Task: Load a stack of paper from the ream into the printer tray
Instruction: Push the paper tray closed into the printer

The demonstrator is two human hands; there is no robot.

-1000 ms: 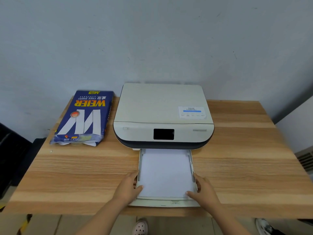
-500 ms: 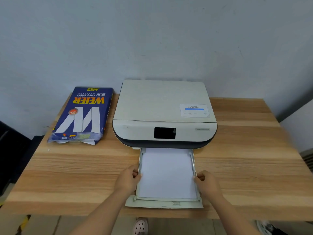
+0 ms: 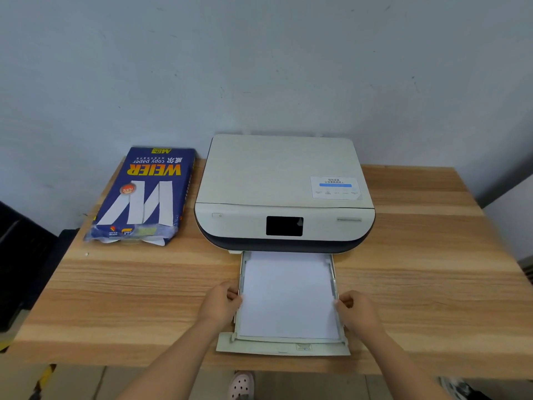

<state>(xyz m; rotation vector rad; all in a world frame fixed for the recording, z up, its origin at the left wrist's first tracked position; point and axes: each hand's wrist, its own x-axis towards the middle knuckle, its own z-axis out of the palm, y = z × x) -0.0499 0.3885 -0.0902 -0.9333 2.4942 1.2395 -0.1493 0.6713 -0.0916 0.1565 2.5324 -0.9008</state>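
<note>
A cream printer [image 3: 284, 183] with a dark screen stands at the back middle of the wooden table [image 3: 427, 278]. Its tray [image 3: 282, 346] is pulled out toward me and holds a flat stack of white paper [image 3: 288, 293]. My left hand [image 3: 220, 306] grips the tray's left side rail with curled fingers. On the right side rail my right hand [image 3: 357, 311] grips in the same way. The blue ream [image 3: 144, 194], its near end torn open, lies left of the printer.
A grey wall rises just behind the table. Dark furniture [image 3: 20, 264] stands off the table's left edge. A pale object [image 3: 516, 215] sits beyond the right edge. My foot in a pink shoe [image 3: 241, 385] shows below the table's front edge.
Both hands slid along the tray's side rails away from me, from the front corners to about midway. The tray extends slightly less over the table's front edge.
</note>
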